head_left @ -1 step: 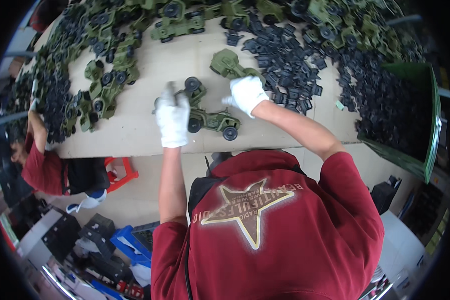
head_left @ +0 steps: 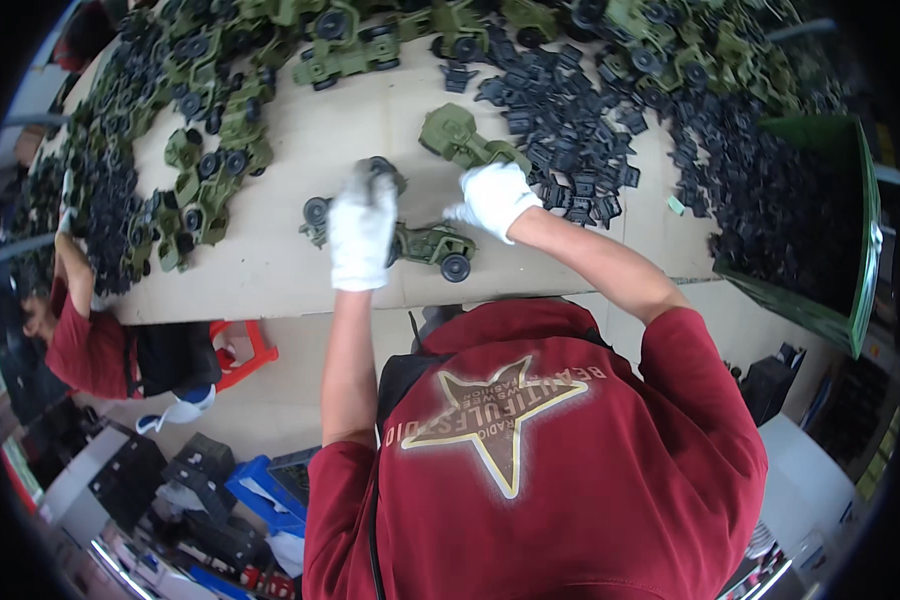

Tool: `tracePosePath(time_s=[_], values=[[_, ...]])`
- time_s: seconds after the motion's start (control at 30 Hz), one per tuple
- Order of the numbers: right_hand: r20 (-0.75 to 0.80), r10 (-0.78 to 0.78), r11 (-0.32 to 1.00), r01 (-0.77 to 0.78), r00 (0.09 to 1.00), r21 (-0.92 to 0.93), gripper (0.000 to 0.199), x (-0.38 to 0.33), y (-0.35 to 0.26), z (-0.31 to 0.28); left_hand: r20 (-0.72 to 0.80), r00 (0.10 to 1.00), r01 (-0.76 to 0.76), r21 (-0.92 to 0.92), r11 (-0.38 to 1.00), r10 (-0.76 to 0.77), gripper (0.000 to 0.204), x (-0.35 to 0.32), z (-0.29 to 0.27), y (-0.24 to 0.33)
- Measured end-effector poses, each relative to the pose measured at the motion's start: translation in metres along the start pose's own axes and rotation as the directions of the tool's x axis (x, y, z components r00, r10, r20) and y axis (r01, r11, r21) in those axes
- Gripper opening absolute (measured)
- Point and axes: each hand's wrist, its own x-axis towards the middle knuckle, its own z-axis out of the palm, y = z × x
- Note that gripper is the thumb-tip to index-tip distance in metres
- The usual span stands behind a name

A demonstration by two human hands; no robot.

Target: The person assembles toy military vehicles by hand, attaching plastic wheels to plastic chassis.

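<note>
Left grip (head_left: 362, 230), white-gloved, lies over a partly covered olive-green toy vehicle (head_left: 314, 231) near the middle of the worktop (head_left: 250, 240); its fingers are blurred, so I cannot tell whether they are closed on anything. Right grip (head_left: 497, 200), also gloved, is at the near end of a green toy vehicle body (head_left: 450, 128), and whether it grasps that end is likewise hidden. Another toy vehicle (head_left: 432, 245) lies just right of the left grip, toward the near edge, with a black wheel (head_left: 456, 267) at its near right corner. For sound handling, the left fingers would do best to bear on the solid green body, leaving the wheels and thinner frame parts unstrained. The right fingers should probably pinch lightly, since glove fabric can dull the feel of small edges and snag on them. A heap of small black plastic parts (head_left: 560, 110) spreads to the right and far side of the right grip; a piece would likely come away cleaner from the heap's near left fringe than from its tangled middle. Work is best kept in the space between the two grips, where both can steady a piece, well clear of the cluster of green toy vehicles (head_left: 210, 195) at the left and the green bin (head_left: 805, 312) at the right.
</note>
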Motion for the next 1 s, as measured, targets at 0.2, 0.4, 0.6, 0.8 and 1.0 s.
tracePosePath(time_s=[0.2, 0.4, 0.6, 0.8, 1.0], values=[[0.033, 0.426, 0.873, -0.42, 0.904, 0.247, 0.042, -0.055, 0.062, -0.023, 0.253, 0.918, 0.329, -0.051, 0.943, -0.307, 0.118, 0.042, 0.098, 0.079], [0.095, 0.554, 0.766, -0.551, 0.827, 0.329, 0.038, -0.113, 0.128, 0.024, 0.074, 0.979, 0.204, -0.429, 0.88, -0.191, 0.099, 0.049, 0.134, 0.032], [-0.309, 0.296, 0.952, -0.305, 0.904, 0.022, 0.034, -0.102, 0.115, 0.065, 0.394, 0.904, 0.427, -0.814, 0.393, -0.165, 0.073, 0.03, 0.075, 0.027], [-0.398, 0.1, 0.947, -0.209, 0.912, -0.243, 0.025, -0.095, 0.131, 0.094, 0.57, 0.801, 0.599, -0.751, 0.279, -0.185, 0.037, -0.031, 0.051, 0.024], [0.084, 0.044, 0.871, -0.08, 0.995, 0.485, 0.037, -0.095, 0.123, 0.041, 0.618, 0.783, 0.609, -0.734, 0.3, -0.076, 0.05, -0.057, 0.05, 0.031]])
